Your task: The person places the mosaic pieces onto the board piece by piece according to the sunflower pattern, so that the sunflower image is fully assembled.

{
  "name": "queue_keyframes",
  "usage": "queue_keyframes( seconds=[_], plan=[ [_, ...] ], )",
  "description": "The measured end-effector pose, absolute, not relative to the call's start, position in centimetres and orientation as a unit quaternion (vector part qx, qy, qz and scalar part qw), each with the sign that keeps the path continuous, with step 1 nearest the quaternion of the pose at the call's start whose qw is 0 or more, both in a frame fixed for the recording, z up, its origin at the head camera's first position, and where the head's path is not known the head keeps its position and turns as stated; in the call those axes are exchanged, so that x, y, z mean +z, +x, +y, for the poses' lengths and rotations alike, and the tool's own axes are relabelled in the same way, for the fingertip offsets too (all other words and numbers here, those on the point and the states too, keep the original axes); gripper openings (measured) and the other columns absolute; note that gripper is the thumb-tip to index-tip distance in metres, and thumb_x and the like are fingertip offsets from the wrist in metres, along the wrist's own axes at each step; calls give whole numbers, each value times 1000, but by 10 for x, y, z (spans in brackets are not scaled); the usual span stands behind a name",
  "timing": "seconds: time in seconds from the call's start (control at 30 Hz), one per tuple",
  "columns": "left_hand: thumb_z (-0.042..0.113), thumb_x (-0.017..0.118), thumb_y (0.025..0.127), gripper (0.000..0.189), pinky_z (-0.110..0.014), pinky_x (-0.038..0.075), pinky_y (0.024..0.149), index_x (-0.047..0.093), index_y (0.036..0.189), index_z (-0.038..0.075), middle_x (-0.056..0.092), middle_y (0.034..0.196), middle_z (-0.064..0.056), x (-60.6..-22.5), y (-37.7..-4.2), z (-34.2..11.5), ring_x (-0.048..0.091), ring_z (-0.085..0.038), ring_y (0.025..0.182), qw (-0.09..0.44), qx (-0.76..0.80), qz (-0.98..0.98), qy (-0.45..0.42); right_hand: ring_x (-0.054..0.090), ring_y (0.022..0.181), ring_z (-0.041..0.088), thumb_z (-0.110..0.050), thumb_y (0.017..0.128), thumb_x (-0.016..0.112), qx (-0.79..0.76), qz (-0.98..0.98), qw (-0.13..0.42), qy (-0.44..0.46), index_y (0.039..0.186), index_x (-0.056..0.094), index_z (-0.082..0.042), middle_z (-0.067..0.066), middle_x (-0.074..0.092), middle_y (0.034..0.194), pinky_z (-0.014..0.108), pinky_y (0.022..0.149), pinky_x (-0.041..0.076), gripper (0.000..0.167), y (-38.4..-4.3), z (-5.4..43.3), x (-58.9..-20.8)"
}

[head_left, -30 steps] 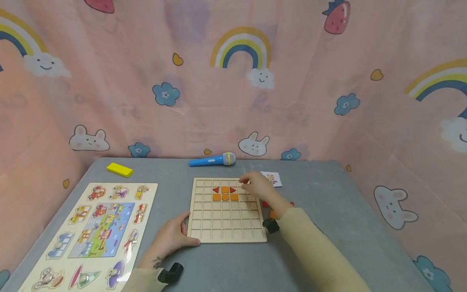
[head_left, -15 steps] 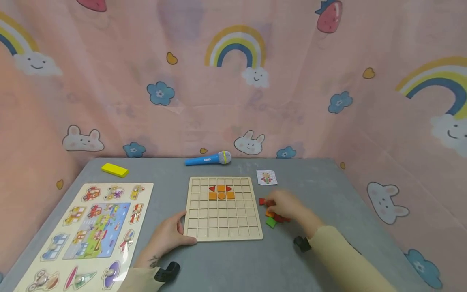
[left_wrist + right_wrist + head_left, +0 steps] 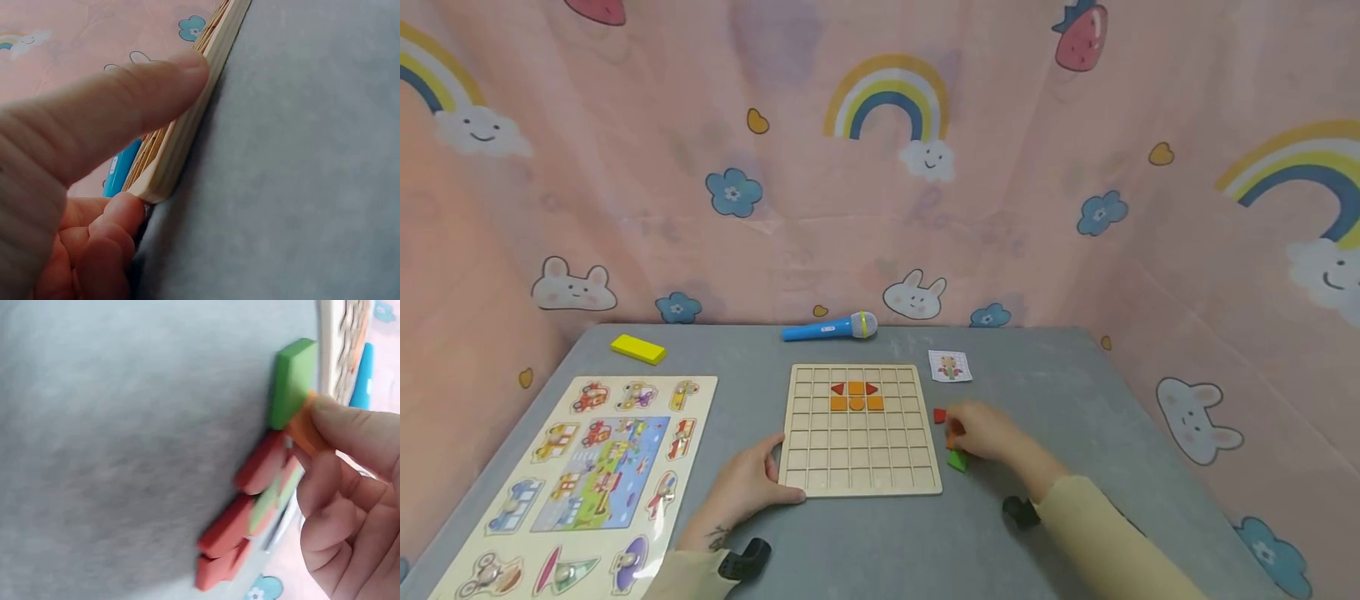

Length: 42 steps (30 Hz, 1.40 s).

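Note:
A square wooden grid board (image 3: 861,457) lies mid-table, with orange and red tiles set in its upper cells. My left hand (image 3: 748,479) holds its near left corner, thumb along the front edge and fingers at the left side. Right of the board, my right hand (image 3: 988,433) reaches into a small pile of tiles. Between thumb and forefinger it pinches an orange tile (image 3: 304,428), seen in the right wrist view. A green tile (image 3: 295,378) stands against that one, and several red tiles (image 3: 228,525) lie beside it. In the head view the hand hides most of the pile.
A small pattern card (image 3: 950,367) lies behind the pile. A blue toy microphone (image 3: 827,329) is beyond the board, near the table's back edge. To the left are a vehicle puzzle board (image 3: 698,400) and a yellow block (image 3: 638,349). A patterned curtain surrounds the table.
My right hand has moved from over the board's upper right, back and right to the tile pile, and now pinches an orange tile. The left hand keeps its place on the board.

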<state>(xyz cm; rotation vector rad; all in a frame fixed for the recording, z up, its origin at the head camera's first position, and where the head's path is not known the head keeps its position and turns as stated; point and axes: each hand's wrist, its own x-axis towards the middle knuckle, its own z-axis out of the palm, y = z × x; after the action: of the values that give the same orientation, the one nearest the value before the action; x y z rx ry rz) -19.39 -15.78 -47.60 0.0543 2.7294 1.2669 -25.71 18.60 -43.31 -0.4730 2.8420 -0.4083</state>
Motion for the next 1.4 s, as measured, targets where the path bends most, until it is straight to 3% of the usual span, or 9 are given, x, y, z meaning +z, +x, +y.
queue_keyframes(
  seconds=[0.33,0.67,0.87,1.07,1.2,1.4],
  plan=[
    [27,89,51,96,-25,30,48,46,134,2,50,62,1,-475,-194,-157,41,-12,52,64,413,908,17,49,69,15,-5,79,69,-248,944,111,-189,79,60,-11,0,55,74,27,62,42,10,-274,125,-406],
    [29,89,51,97,-26,30,49,46,132,0,50,62,1,-477,-193,-156,41,-12,53,61,414,908,28,50,74,14,-1,80,67,-221,936,121,-245,82,64,-7,1,60,80,29,69,44,7,-287,67,-422],
    [27,90,51,97,-26,30,49,46,133,0,50,63,1,-477,-193,-157,41,-13,53,62,421,905,24,50,75,15,-4,81,68,-201,945,127,-226,81,65,-9,1,61,83,30,71,45,5,-291,59,-429],
    [27,89,51,96,-26,30,49,46,133,0,50,63,0,-476,-193,-158,41,-13,53,66,425,902,23,55,82,15,-10,83,67,-179,955,121,-203,90,71,-9,2,67,93,34,80,47,8,-291,58,-432],
    [26,89,51,96,-26,30,48,46,133,0,50,63,0,-476,-193,-158,41,-13,53,67,424,903,23,54,79,13,-12,83,66,-159,957,111,-217,87,71,-11,0,67,90,33,76,47,6,-289,58,-432],
    [27,90,51,97,-26,30,48,46,134,2,50,62,0,-476,-194,-158,41,-12,52,70,421,904,14,57,82,16,-13,87,63,-191,960,51,-197,94,70,-9,2,65,92,33,74,47,11,-291,73,-418]
  ],
)
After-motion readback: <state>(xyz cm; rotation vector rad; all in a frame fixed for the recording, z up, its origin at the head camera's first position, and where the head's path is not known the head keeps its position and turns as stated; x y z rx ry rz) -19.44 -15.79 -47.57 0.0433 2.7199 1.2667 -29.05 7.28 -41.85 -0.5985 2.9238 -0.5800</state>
